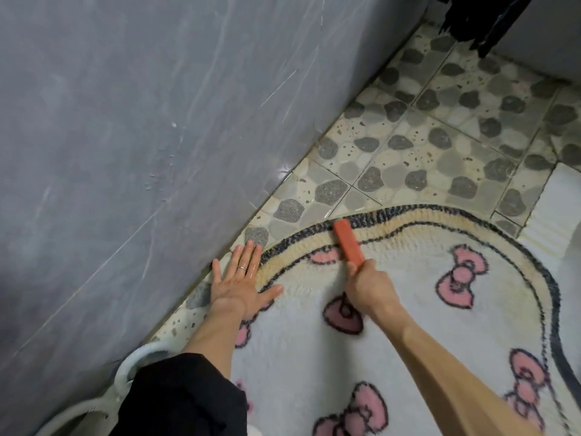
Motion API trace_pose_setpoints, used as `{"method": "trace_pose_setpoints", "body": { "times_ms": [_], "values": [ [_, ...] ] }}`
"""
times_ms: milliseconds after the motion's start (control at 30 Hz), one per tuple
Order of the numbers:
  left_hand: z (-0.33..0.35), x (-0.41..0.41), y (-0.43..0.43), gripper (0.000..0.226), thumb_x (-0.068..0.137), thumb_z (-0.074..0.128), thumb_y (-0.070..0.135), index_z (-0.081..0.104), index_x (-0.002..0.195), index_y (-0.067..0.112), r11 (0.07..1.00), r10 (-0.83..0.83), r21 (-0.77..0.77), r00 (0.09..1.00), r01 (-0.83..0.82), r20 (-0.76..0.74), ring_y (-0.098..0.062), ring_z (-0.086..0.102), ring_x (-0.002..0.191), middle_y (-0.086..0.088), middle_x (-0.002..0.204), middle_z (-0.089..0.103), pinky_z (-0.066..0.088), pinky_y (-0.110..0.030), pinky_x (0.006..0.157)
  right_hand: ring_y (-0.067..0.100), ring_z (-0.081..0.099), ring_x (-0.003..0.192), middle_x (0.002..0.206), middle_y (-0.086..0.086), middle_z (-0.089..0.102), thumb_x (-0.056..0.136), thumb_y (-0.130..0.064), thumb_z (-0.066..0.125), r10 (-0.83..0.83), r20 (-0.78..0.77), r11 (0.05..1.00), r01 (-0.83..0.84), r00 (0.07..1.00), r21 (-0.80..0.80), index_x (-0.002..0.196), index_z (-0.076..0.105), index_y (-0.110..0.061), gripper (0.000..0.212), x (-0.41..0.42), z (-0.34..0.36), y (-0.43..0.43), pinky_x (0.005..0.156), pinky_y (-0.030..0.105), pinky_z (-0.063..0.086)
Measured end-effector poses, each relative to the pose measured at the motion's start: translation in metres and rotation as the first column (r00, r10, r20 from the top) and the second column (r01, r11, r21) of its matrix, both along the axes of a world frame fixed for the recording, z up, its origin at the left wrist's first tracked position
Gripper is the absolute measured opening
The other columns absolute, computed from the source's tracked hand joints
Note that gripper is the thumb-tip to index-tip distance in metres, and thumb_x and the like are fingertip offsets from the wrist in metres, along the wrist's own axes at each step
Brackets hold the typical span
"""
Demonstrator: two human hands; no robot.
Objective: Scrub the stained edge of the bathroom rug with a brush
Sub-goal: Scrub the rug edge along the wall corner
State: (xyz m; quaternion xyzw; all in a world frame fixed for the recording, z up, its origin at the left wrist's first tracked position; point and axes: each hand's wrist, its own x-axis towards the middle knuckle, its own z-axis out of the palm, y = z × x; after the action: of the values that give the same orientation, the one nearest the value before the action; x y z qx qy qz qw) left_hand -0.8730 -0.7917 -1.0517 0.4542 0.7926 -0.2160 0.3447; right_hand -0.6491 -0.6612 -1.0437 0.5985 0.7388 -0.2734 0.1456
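Observation:
A white fluffy bathroom rug (393,309) with pink bows and a dark outline lies on the pebble-patterned tile floor. Its far rim shows a yellowish stained band (418,220) just inside the dark border. My right hand (369,286) grips the near end of an orange-red brush (347,243), whose far end lies across the stained band and the dark border. My left hand (240,278) lies flat with fingers spread, wet, pressing down on the rug's left edge and the floor beside it; a ring is on one finger.
A grey marble-look wall (125,136) runs close along the left of the rug. A white ribbed hose (125,369) curls at the bottom left by my dark sleeve. Dark cloth (481,17) hangs at the top right. A white mat (556,209) lies at the right.

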Motion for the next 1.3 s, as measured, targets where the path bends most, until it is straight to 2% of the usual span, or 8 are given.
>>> {"method": "trace_pose_setpoints", "body": {
  "times_ms": [167, 400, 533, 633, 833, 967, 1067, 1300],
  "values": [
    [0.003, 0.005, 0.001, 0.095, 0.088, 0.007, 0.082, -0.039, 0.146, 0.023, 1.000, -0.012, 0.026, 1.000, 0.012, -0.020, -0.015, -0.040, 0.142, 0.007, 0.151, -0.047, -0.019, -0.057, 0.118, 0.038, 0.064, 0.095, 0.106, 0.019, 0.064, 0.104, -0.053, 0.024, 0.257, -0.080, 0.956, -0.266, 0.963, -0.124, 0.118, 0.042, -0.012, 0.048, -0.014, 0.009, -0.034, 0.072, 0.041, 0.044],
    [0.014, 0.055, 0.025, 0.081, 0.101, 0.034, 0.034, -0.027, 0.153, 0.023, 0.941, -0.177, 0.285, 0.984, 0.180, -0.036, -0.020, -0.029, 0.149, 0.002, 0.160, -0.034, -0.012, -0.048, 0.123, 0.045, 0.063, 0.099, 0.108, 0.032, 0.064, 0.105, -0.045, 0.027, -0.383, 0.025, 0.919, 0.379, 0.923, 0.106, 0.124, 0.048, 0.008, 0.060, 0.108, 0.002, 0.085, 0.082, 0.039, 0.048],
    [0.009, 0.115, 0.080, 0.082, 0.098, 0.033, 0.058, -0.014, 0.159, 0.028, 0.953, -0.192, 0.258, 0.974, 0.156, 0.118, -0.022, -0.031, 0.148, 0.006, 0.159, -0.036, -0.011, -0.058, 0.121, 0.040, 0.063, 0.101, 0.109, 0.023, 0.064, 0.106, -0.040, 0.033, -0.147, -0.072, 0.981, 0.136, 0.987, -0.135, 0.117, 0.047, -0.006, 0.038, 0.040, -0.003, 0.020, 0.073, 0.036, 0.041],
    [-0.004, 0.126, 0.096, 0.104, 0.088, 0.040, 0.078, -0.030, 0.151, 0.034, 0.980, -0.162, 0.138, 0.978, 0.144, 0.131, -0.024, -0.043, 0.141, 0.009, 0.151, -0.049, -0.014, -0.069, 0.113, 0.041, 0.064, 0.098, 0.106, 0.020, 0.065, 0.105, -0.050, 0.029, 0.047, -0.005, 0.998, -0.047, 0.999, -0.052, 0.117, 0.045, -0.010, 0.045, 0.063, 0.005, 0.039, 0.075, 0.041, 0.045],
    [-0.004, 0.128, 0.097, 0.116, 0.082, 0.046, 0.082, -0.045, 0.138, 0.037, 0.993, -0.113, 0.064, 0.979, 0.104, 0.167, -0.023, -0.056, 0.129, 0.012, 0.134, -0.064, -0.022, -0.074, 0.106, 0.044, 0.060, 0.110, 0.120, 0.029, 0.063, 0.104, -0.046, 0.032, -0.435, 0.121, 0.899, 0.424, 0.892, 0.106, 0.124, 0.049, 0.001, 0.054, 0.164, 0.007, 0.130, 0.090, 0.043, 0.047],
    [-0.004, 0.137, 0.102, 0.112, 0.082, 0.038, 0.080, -0.046, 0.138, 0.033, 0.997, -0.083, 0.003, 0.984, 0.084, 0.158, -0.025, -0.060, 0.124, 0.009, 0.131, -0.067, -0.022, -0.076, 0.104, 0.041, 0.064, 0.098, 0.110, 0.025, 0.064, 0.105, -0.047, 0.027, -0.258, -0.113, 0.956, 0.237, 0.960, -0.172, 0.122, 0.045, -0.004, 0.050, 0.071, -0.005, 0.050, 0.074, 0.039, 0.044],
    [0.000, 0.134, 0.104, 0.110, 0.083, 0.036, 0.081, -0.046, 0.138, 0.033, 0.998, -0.063, -0.022, 0.985, 0.067, 0.159, -0.024, -0.060, 0.124, 0.009, 0.130, -0.067, -0.021, -0.075, 0.105, 0.037, 0.063, 0.085, 0.097, 0.016, 0.063, 0.105, -0.050, 0.027, -0.026, -0.110, 0.996, 0.016, 0.994, -0.088, 0.120, 0.044, -0.009, 0.047, 0.076, 0.005, 0.048, 0.070, 0.040, 0.046],
    [-0.001, 0.137, 0.103, 0.108, 0.085, 0.038, 0.081, -0.047, 0.136, 0.036, 0.998, -0.057, 0.001, 0.984, 0.058, 0.170, -0.021, -0.060, 0.124, 0.012, 0.130, -0.067, -0.024, -0.074, 0.104, 0.043, 0.063, 0.098, 0.110, 0.029, 0.064, 0.106, -0.043, 0.032, -0.535, -0.024, 0.841, 0.535, 0.845, 0.082, 0.125, 0.046, 0.003, 0.052, 0.171, 0.001, 0.124, 0.083, 0.034, 0.051]
  ]
}}
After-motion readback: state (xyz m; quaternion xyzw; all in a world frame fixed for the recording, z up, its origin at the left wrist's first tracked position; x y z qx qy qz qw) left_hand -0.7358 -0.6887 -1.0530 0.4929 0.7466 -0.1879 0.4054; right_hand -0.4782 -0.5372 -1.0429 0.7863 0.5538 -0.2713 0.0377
